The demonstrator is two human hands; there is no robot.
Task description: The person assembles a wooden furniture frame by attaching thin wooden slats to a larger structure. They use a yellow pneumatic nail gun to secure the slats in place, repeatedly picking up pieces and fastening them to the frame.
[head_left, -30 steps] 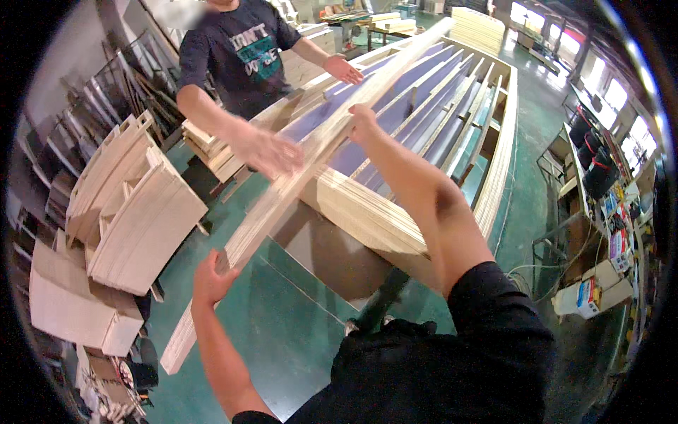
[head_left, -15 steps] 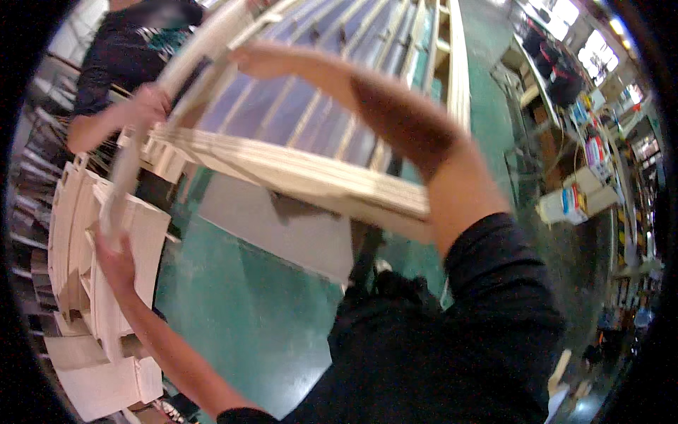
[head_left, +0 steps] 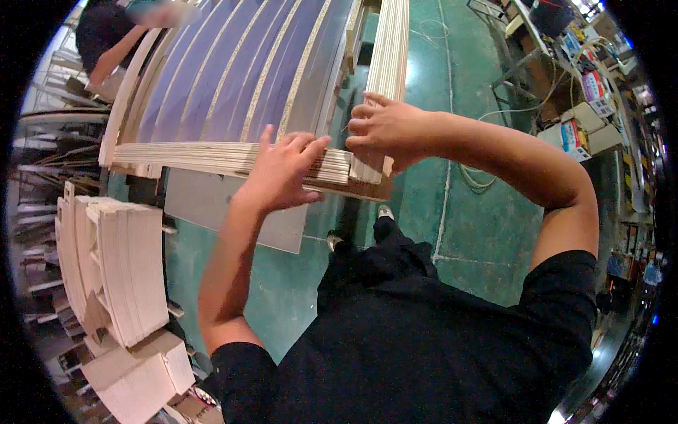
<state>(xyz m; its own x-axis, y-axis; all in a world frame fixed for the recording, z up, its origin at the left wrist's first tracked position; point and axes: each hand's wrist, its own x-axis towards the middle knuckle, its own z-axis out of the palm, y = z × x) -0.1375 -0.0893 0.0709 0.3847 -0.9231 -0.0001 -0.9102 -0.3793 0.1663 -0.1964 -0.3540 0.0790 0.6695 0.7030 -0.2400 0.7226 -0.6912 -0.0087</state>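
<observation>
Wooden strips (head_left: 205, 155) lie under both hands (head_left: 281, 172).

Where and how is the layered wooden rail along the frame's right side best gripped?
Probably near its closer end, coming from the right with fingers over the top: the layered wooden rail is long and narrow, so a hand can span its width, and its outer long side faces the green floor. The right hand lies across it there.
</observation>
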